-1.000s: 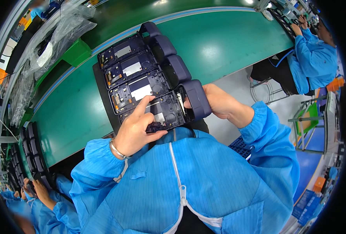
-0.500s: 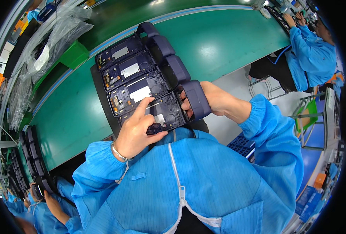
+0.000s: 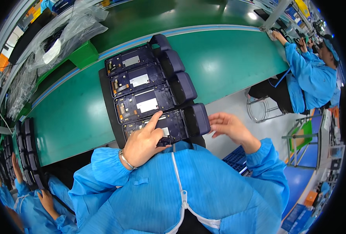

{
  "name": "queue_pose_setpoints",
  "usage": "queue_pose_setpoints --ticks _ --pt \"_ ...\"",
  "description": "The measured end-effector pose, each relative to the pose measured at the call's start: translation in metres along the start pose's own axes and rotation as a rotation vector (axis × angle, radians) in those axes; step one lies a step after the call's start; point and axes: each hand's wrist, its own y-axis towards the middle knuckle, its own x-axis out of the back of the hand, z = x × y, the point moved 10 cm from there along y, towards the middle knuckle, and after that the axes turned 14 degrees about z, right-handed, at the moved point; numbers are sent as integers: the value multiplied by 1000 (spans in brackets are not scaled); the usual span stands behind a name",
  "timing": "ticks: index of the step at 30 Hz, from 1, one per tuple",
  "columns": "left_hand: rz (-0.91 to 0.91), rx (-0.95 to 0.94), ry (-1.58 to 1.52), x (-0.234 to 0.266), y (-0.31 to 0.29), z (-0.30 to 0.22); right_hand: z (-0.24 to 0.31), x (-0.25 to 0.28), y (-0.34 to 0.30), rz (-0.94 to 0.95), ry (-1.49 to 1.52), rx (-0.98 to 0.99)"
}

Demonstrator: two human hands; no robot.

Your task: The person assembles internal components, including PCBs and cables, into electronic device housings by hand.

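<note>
Several dark plastic device housings stand in a row, open insides up, on a black tray. My left hand lies across the nearest housing, index fingertip at its far edge and thumb at its near edge. Part of that housing's inside is hidden under the hand. A thick rounded end block forms its right end. Just right of this block, my right hand is in the air with its fingers loosely apart, holding nothing. The neighbouring housing shows a white rectangle and small orange strips inside.
The tray lies on a green workbench. Clear plastic sheeting and a green bin are at the upper left. To the right, a person in blue sits at the bench. A blue crate stands below, right of me.
My right hand has let go of the nearest housing's end block and drawn away to the right. My left hand stays on that housing. The whole view has shifted somewhat.
</note>
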Motion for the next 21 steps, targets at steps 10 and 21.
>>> queue_pose_setpoints --ticks 10,21 --pt "-638 570 -355 76 -107 116 -28 -39 35 109 446 100" --pt "-625 506 -872 25 -101 131 -24 -40 33 -44 407 327"
